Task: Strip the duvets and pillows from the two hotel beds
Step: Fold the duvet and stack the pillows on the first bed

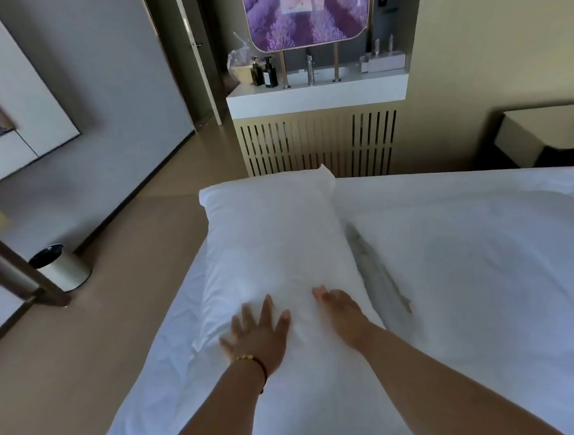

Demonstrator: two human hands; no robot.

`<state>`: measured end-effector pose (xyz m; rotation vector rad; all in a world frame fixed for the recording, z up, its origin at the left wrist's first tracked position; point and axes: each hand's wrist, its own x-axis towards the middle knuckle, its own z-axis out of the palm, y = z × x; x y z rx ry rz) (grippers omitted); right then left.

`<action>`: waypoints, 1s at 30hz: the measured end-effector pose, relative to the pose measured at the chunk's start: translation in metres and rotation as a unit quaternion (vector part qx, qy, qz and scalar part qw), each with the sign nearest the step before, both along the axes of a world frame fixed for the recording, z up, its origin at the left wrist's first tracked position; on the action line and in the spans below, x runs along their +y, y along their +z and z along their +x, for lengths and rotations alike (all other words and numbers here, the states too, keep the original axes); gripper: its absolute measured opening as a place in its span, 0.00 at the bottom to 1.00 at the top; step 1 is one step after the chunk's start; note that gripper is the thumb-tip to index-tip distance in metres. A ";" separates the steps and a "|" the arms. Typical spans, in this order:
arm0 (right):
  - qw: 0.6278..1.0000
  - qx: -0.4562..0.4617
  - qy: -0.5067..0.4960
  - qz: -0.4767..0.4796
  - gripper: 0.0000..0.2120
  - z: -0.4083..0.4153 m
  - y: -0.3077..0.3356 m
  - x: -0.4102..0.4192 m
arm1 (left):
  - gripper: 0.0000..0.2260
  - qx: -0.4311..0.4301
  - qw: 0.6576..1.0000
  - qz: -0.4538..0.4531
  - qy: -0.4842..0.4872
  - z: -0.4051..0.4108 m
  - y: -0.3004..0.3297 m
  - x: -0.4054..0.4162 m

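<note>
White pillow [274, 251] lies lengthwise along the left side of the bed [481, 273], in the middle of the frame, its far end reaching the bed's top edge. My left hand [258, 338] lies flat on its near part, fingers spread and straight, gripping nothing. My right hand [340, 311] rests just beside it on the same pillow, fingers stretched forward; they are blurred, so I cannot make out each one, but nothing is held. A bracelet [250, 360] sits on my left wrist. Both forearms run off the lower edge. The near end of the pillow is covered by my arms. A grey shadowed fold [375, 272] runs between pillow and the white bedding at right, which is cut off by the right edge. A bin [62, 265] stands on the floor at left. Bottles [264, 72] stand on the counter at upper centre, too small to read.
</note>
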<state>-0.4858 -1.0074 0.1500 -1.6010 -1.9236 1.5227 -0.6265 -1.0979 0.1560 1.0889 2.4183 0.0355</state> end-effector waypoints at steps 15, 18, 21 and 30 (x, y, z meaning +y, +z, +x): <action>0.964 0.153 -0.199 0.090 0.33 0.133 0.020 0.037 | 0.23 -0.051 0.937 0.341 -0.047 0.130 0.045 0.081; 0.948 0.154 -0.252 0.116 0.26 0.184 0.017 0.053 | 0.25 -0.078 0.940 0.324 -0.072 0.166 0.046 0.101; 0.942 0.141 -0.276 0.128 0.25 0.237 0.015 0.073 | 0.26 -0.081 0.939 0.321 -0.091 0.203 0.045 0.120; 0.956 0.027 -0.231 0.181 0.23 0.400 0.010 0.180 | 0.24 -0.018 0.953 0.293 -0.072 0.315 0.025 0.202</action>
